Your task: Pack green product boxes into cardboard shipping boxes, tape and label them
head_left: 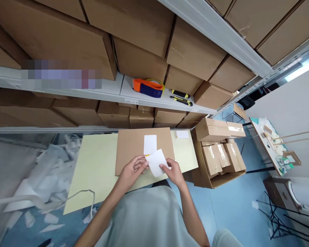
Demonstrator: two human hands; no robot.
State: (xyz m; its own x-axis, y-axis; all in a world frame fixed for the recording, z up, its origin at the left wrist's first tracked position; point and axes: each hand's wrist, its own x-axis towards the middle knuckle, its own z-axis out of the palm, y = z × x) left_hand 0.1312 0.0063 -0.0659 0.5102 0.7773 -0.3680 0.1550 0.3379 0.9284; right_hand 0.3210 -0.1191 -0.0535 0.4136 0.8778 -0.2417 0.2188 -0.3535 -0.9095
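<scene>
A small white sheet [156, 162] with a yellow strip at its upper left corner is held up over the table. My right hand [173, 171] pinches its right edge, thumb on top. At the left edge, the curled fingers and thumb of my left hand [134, 168] close on the sheet near the yellow strip. Beneath lies a flat brown cardboard box [130, 144] on a pale yellow tabletop [92, 161]. Another white sheet [150, 142] rests on the box, partly covered by the held one. A small white stack of sheets [182, 134] is at the right.
Shelves of cardboard boxes [141, 51] rise ahead. An orange and blue tape dispenser [148, 88] and two yellow-black box cutters [180, 97] lie on the shelf [108, 87]. At right stands an open carton [203, 168] of taped boxes. Crumpled white wrapping [54, 168] fills the left.
</scene>
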